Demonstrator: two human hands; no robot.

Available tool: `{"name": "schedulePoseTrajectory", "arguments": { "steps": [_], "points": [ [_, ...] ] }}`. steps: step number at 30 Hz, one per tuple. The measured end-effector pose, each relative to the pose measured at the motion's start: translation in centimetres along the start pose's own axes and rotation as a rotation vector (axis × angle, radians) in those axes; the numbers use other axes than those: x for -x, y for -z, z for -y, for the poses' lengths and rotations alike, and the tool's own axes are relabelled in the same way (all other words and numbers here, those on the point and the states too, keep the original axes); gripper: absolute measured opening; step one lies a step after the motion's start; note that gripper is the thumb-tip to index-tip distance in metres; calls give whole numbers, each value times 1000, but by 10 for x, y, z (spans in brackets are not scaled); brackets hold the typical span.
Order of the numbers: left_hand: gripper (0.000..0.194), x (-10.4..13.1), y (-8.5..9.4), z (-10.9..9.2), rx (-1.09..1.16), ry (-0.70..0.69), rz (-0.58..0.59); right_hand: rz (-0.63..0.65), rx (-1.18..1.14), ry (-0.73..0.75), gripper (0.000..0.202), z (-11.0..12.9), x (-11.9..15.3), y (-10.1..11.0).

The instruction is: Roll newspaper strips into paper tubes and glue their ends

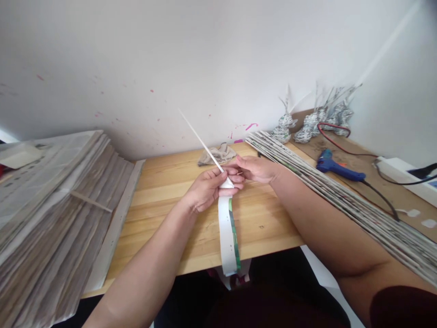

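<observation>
My left hand (206, 187) is closed on a paper strip, pinching it between thumb and fingers. The upper part of the strip is rolled into a thin white paper stick (201, 142) that slants up and left toward the wall. Below my fingers, the flat part of the strip (226, 234), white with a green edge, hangs past the table's front edge. My right hand (257, 169) is beside the left fingers, its thumb raised apart from its fingers. Its fingertips are partly hidden, and I see nothing held in it.
A tall stack of newspaper (92, 200) covers the left of the wooden table (160, 214). A crumpled cloth (216, 155) lies near the wall. To the right are a bundle of paper sticks (327, 196), a blue glue gun (337, 168) with its cord, and several woven paper figures (309, 127).
</observation>
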State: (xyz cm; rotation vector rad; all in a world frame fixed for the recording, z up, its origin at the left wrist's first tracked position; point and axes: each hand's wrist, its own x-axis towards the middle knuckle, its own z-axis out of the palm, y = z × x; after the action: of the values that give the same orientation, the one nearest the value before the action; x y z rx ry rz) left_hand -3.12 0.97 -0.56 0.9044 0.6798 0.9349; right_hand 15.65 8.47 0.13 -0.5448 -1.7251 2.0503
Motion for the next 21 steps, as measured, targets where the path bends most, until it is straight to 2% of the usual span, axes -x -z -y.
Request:
{"name": "schedulePoseTrajectory", "arguments": {
  "steps": [4, 8, 12, 15, 21],
  "points": [
    [25, 2, -5, 6, -66, 106, 99, -53, -37, -6, 40, -3, -2, -4],
    [32, 2, -11, 13, -96, 150, 109, -66, -51, -6, 34, -5, -4, -6],
    [32, 3, -16, 14, -78, 182, 92, -221, -98, -27, 29, -8, -8, -7],
    [32, 4, -18, 14, -82, 199, 96, -315, -119, -42, 29, -11, -12, -6],
    [32, 6, -20, 15, -111, 198, 100, -329, -123, -26, 36, -12, -14, -7]
  ]
}}
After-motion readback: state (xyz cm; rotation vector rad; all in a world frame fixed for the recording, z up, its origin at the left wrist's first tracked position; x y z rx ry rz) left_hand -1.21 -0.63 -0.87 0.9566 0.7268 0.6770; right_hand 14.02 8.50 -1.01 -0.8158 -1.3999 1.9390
